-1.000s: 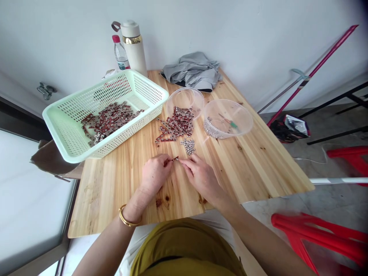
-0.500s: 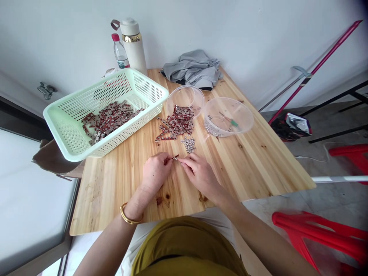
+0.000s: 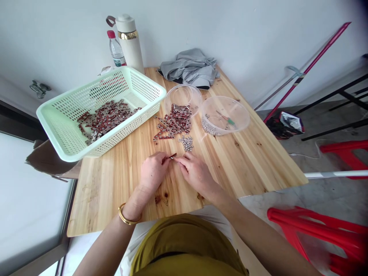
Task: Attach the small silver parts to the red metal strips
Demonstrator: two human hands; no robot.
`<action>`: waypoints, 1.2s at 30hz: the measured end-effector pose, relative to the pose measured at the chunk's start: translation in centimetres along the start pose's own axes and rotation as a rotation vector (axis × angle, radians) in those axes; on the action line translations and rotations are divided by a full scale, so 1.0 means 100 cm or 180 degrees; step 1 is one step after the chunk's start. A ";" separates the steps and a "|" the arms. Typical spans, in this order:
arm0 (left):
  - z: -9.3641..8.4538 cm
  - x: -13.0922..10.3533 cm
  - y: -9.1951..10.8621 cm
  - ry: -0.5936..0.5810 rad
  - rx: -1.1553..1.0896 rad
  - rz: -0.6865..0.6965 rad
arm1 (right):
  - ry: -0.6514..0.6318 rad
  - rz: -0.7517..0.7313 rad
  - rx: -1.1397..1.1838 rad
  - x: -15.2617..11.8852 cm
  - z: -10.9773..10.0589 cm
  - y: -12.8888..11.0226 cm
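My left hand [image 3: 154,170] pinches a small dark red strip [image 3: 173,156] that sticks out past the fingertips. Close on its right, my right hand [image 3: 195,172] is closed, its fingertips at the strip; what they grip is too small to make out. Just beyond the hands lies a small pile of round metal pieces [image 3: 186,143]. Behind it, a heap of red strips with metal dots [image 3: 176,120] spills from a clear round lid [image 3: 183,92]. A clear round tub [image 3: 243,119] on the right holds more metal pieces and a green-handled tool [image 3: 230,121].
A pale green basket [image 3: 115,145] with many red strips stands on the left of the wooden table [image 3: 115,180]. Behind are a white flask [image 3: 132,50], a plastic bottle [image 3: 116,50] and grey cloth [image 3: 191,67]. Red stools [image 3: 316,230] stand at right.
The view has shifted slightly, so the table things appear a little further left. Both hands stay together at the strip, which now points more up and to the right.
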State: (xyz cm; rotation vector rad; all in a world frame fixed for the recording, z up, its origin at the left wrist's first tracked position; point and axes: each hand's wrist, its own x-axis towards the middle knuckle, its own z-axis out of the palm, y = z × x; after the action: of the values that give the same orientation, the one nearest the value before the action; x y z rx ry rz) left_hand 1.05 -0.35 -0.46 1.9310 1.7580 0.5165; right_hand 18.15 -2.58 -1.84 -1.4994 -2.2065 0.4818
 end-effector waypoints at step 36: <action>0.001 0.000 -0.016 0.0209 -0.0366 0.0325 | -0.0004 0.0119 -0.0219 0.036 -0.032 0.052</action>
State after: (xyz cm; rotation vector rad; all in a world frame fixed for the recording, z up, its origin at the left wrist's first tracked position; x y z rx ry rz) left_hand -0.18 -0.25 -1.46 1.9504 1.6374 0.7090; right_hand 22.78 2.76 -1.19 -1.5785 -2.2204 0.4225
